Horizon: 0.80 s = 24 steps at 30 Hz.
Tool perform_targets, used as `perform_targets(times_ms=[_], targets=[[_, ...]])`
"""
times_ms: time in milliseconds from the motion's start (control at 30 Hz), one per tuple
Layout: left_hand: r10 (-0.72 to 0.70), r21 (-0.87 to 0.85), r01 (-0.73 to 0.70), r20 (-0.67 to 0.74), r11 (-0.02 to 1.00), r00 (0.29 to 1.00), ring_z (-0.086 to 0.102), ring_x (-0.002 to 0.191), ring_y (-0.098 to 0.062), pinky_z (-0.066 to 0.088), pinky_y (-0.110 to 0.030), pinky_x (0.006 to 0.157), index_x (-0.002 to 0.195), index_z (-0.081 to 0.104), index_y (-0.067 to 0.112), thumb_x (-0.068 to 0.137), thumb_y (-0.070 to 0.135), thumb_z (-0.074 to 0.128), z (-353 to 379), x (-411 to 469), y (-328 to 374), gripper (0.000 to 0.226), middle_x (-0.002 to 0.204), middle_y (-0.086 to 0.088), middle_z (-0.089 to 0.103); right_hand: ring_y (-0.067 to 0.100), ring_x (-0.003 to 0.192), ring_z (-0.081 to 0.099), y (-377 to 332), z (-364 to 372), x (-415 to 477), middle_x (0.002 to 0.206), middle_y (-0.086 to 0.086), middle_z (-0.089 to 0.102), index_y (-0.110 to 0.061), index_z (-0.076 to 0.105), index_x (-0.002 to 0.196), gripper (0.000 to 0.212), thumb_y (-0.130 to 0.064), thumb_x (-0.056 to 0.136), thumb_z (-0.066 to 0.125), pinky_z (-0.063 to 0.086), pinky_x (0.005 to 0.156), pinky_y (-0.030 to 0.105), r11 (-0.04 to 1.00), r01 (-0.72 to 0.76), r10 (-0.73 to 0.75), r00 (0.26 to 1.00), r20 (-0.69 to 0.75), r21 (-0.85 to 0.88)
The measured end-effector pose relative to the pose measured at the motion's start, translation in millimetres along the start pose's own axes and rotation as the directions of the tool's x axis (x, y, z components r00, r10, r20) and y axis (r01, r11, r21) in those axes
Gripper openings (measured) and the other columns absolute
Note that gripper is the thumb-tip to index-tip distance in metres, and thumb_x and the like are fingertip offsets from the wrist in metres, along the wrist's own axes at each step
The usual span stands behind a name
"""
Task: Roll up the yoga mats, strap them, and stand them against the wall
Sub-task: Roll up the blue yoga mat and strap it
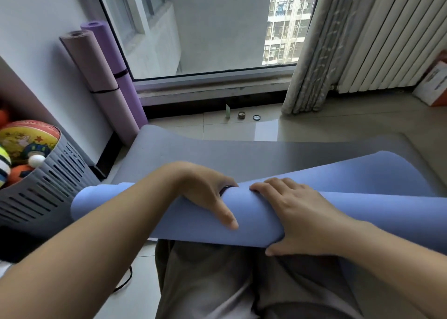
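1. Head view: the blue foam yoga mat roll (251, 218) lies crosswise, close in front of me. My left hand (208, 193) and right hand (297, 212) curl round its middle, side by side.
2. Beyond my hands its tail lies unrolled. I judge that easing either grip lets the roll spring loose or cone out unevenly to the right.

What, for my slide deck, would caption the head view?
Left hand and right hand grip a part-rolled blue mat; pink mat and purple mat lean strapped by the wall.

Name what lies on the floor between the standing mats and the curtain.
In the head view, three small things: a green piece, a round tin, a dark ring.
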<state>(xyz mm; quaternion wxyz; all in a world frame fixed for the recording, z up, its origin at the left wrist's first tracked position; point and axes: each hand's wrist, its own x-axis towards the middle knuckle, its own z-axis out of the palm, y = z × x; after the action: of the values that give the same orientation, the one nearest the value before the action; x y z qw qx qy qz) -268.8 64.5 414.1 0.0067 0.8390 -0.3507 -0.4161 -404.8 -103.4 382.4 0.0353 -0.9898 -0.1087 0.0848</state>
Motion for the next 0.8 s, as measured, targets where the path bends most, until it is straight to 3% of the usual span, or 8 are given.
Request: perform_targets(times_ms=[67,167,233,333,467,567,667,800], targets=[[0.035,0.003,-0.035,-0.206,0.999,0.978,0.049,0.122,-0.01,0.038,-0.033,0.105,0.142,0.035,0.038,0.07,0.058,0.075,3,-6,-3,0.086,0.136,0.014,0.047,0.012,0.122,0.04,14,-6,13,0.134,-0.015,0.039,-0.036,0.024,0.14,0.099,-0.064,0.059,0.074,0.038,0.096,0.031,0.995,-0.037,0.031,0.998,0.055,0.097],[0.111,0.147,-0.039,-0.519,0.988,0.848,0.048,0.123,-0.015,0.037,-0.03,0.099,0.141,0.038,0.032,0.084,0.051,0.064,16,-9,-1,0.066,0.138,0.008,0.046,0.007,0.117,0.048,38,-18,42,0.131,-0.018,0.047,-0.039,0.034,0.134,0.092,-0.053,0.058,0.084,0.04,0.097,0.028,0.941,-0.092,0.015,0.973,0.23,0.326],[0.162,0.196,-0.043,-0.649,0.98,0.743,0.052,0.118,-0.02,0.038,-0.032,0.095,0.136,0.046,0.03,0.092,0.049,0.05,33,-5,2,0.047,0.133,0.005,0.051,0.006,0.113,0.053,52,-21,59,0.128,-0.018,0.051,-0.042,0.038,0.13,0.09,-0.05,0.056,0.087,0.044,0.099,0.031,0.876,-0.158,-0.006,0.941,0.339,0.455],[0.211,0.274,-0.012,-0.713,0.962,0.668,0.055,0.111,-0.025,0.039,-0.041,0.098,0.132,0.05,0.025,0.079,0.067,0.035,55,1,-3,0.069,0.128,0.001,0.055,0.006,0.112,0.055,57,-22,70,0.129,-0.016,0.051,-0.045,0.038,0.131,0.091,-0.051,0.054,0.087,0.046,0.1,0.033,0.841,-0.219,0.005,0.918,0.396,0.495],[0.199,0.335,0.047,-0.661,0.941,0.724,0.045,0.124,-0.023,0.029,-0.048,0.109,0.142,0.033,0.028,0.067,0.076,0.05,57,4,-11,0.091,0.139,0.003,0.042,0.015,0.124,0.043,30,-15,48,0.139,-0.008,0.041,-0.036,0.021,0.146,0.105,-0.064,0.061,0.075,0.034,0.103,0.031,0.976,-0.07,0.055,0.996,0.076,0.205],[0.187,0.341,0.057,-0.64,0.938,0.745,0.038,0.128,-0.02,0.023,-0.046,0.112,0.145,0.024,0.032,0.066,0.075,0.06,49,10,-9,0.097,0.143,0.007,0.035,0.027,0.125,0.046,9,14,28,0.141,0.004,0.041,-0.027,0.017,0.148,0.12,-0.071,0.051,0.071,0.036,0.102,0.049,0.985,-0.07,0.046,0.988,-0.149,-0.158],[0.155,0.404,0.113,-0.574,0.908,0.804,0.034,0.132,-0.021,0.017,-0.052,0.115,0.147,0.013,0.032,0.064,0.07,0.067,46,16,-5,0.107,0.145,0.006,0.031,0.033,0.101,0.062,11,32,32,0.12,0.011,0.061,-0.022,0.035,0.14,0.118,-0.062,0.037,0.077,0.048,0.084,0.05,0.981,-0.129,0.077,0.945,-0.319,-0.144],[0.144,0.428,0.126,-0.546,0.895,0.825,0.043,0.126,-0.023,0.022,-0.051,0.112,0.146,0.015,0.032,0.065,0.066,0.067,35,21,-4,0.103,0.14,0.003,0.039,0.028,0.101,0.057,17,13,43,0.119,0.002,0.057,-0.028,0.03,0.138,0.097,-0.057,0.054,0.069,0.044,0.082,0.04,0.985,-0.11,0.082,0.975,-0.205,-0.13]])
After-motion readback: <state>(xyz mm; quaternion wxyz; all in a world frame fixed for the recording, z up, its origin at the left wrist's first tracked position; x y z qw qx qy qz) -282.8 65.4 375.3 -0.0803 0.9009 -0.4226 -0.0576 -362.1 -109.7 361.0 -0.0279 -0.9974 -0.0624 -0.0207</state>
